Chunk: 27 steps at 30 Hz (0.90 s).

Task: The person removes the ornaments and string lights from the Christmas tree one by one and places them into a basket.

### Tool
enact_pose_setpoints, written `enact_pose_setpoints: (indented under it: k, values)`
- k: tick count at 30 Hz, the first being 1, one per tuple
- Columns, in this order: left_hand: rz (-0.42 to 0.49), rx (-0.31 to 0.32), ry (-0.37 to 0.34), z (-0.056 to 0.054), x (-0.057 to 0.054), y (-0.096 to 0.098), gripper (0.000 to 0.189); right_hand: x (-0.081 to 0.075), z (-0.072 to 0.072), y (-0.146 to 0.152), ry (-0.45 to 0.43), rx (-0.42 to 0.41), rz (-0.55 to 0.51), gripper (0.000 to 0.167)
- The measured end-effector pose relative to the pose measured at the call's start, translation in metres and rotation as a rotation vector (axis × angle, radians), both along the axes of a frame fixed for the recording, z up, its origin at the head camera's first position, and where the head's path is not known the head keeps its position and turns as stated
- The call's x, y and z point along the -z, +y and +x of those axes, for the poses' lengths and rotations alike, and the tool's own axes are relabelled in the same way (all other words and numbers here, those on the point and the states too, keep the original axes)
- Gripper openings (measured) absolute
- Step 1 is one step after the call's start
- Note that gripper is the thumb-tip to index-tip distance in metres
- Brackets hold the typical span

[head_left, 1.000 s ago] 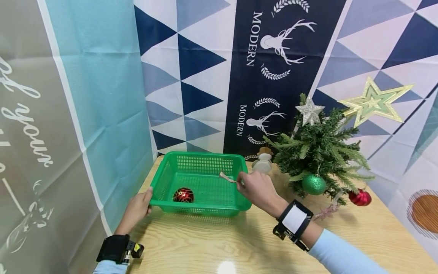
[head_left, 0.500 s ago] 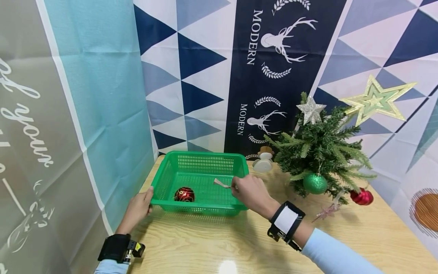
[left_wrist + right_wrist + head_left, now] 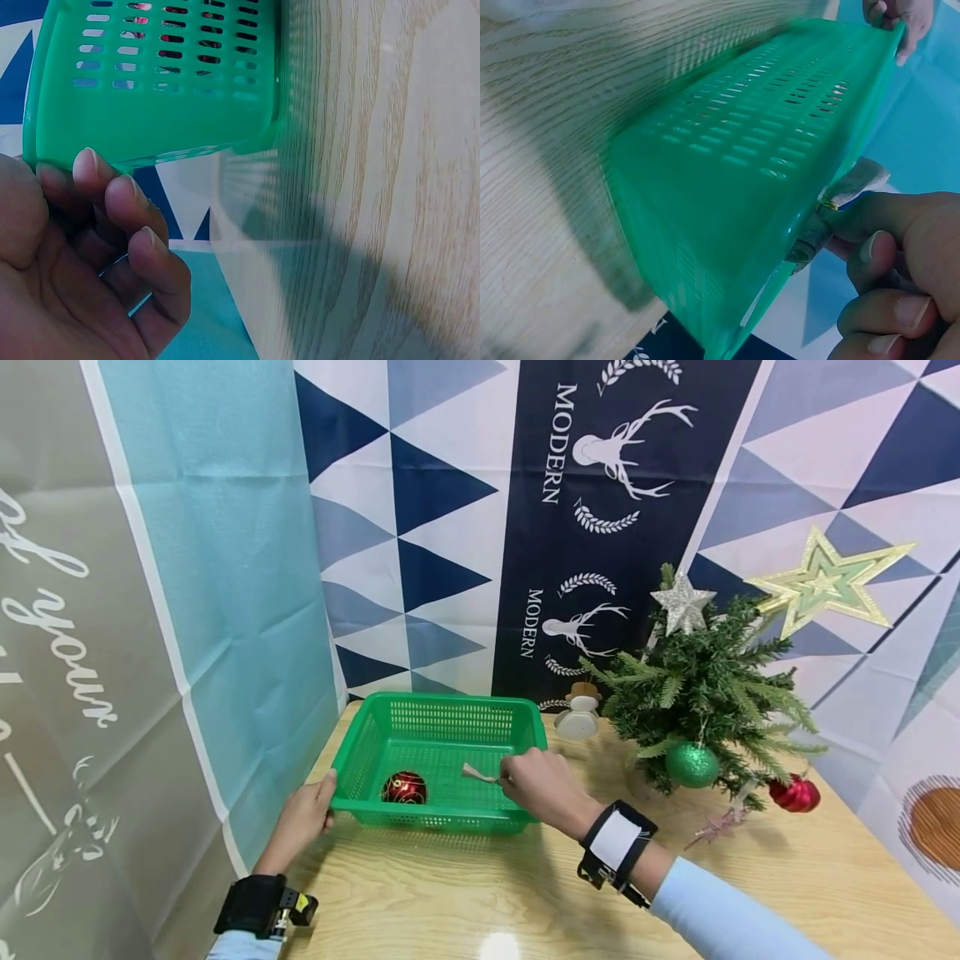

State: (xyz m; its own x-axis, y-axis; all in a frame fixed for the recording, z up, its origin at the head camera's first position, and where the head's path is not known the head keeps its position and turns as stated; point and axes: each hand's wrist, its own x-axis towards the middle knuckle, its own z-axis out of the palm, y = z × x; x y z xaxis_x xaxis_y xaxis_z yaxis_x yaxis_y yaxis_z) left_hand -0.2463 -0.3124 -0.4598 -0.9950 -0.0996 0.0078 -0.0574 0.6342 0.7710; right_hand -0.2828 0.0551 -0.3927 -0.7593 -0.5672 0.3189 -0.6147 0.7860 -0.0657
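A green perforated plastic basket (image 3: 450,807) stands on the wooden table, with a red Christmas ball (image 3: 404,787) patterned in gold lying at its front left. My left hand (image 3: 300,814) grips the rim at the basket's front left corner; the left wrist view shows its curled fingers (image 3: 154,262) at that edge. Over the right part of the basket, my right hand (image 3: 543,785) pinches a short beige ribbon-like strip (image 3: 478,773) with a flared end, which points left above the basket floor. In the right wrist view the strip (image 3: 861,178) looks greyish, partly hidden behind the basket wall.
Right of the basket stands a small Christmas tree (image 3: 705,693) with a silver star (image 3: 683,603), a large gold star (image 3: 828,581), a green ball (image 3: 692,765), a red ornament (image 3: 795,793) and a pink star (image 3: 717,827). A snowman ornament (image 3: 578,718) hangs between tree and basket.
My right hand has moved left and slightly down, carrying the strip from the basket's right rim further in over the basket. The left hand stays on the corner.
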Motion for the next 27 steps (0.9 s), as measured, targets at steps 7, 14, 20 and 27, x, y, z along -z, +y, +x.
enact_pose_setpoints:
  k: [7, 14, 20, 27]
  values:
    - [0.010, -0.003, -0.001, 0.001, 0.000, 0.000, 0.060, 0.003, 0.000, -0.006, -0.008, -0.008, 0.009, 0.013]
    - [-0.003, 0.002, 0.000, 0.000, 0.000, 0.000, 0.060, 0.006, -0.002, -0.011, -0.035, -0.019, 0.010, 0.012]
    - [0.008, 0.003, 0.001, -0.001, 0.000, 0.000, 0.061, 0.010, -0.005, -0.015, -0.049, -0.036, 0.015, 0.012]
    - [0.007, 0.002, -0.002, 0.000, -0.001, 0.000, 0.060, 0.015, -0.008, -0.017, -0.107, -0.028, 0.026, 0.010]
